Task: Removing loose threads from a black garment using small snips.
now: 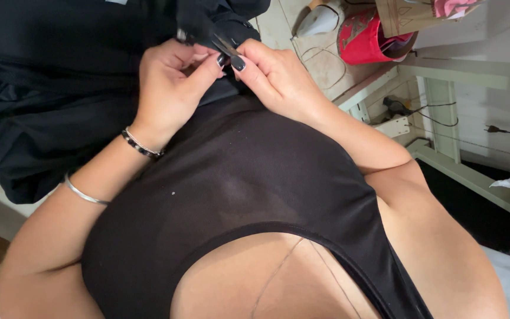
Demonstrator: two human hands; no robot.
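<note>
Head view, left hand (169, 88) curled, right hand (275, 77) bent, both pinched on black fabric (60, 77).

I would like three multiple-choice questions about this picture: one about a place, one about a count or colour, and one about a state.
1. Where is the red container?
A. top right, beyond the hands
B. bottom left, on the floor
C. between the two hands

2. How many bracelets are on the left arm?
A. none
B. two
C. five

3. What are the two hands doing?
A. resting flat and apart
B. close together, pinching black fabric
C. holding a cup

Answers:
1 A, it stands on the pale surface at the upper right.
2 B, a dark-and-silver bracelet and a thin silver bangle.
3 B, the left hand and right hand meet on the black fabric.
</note>
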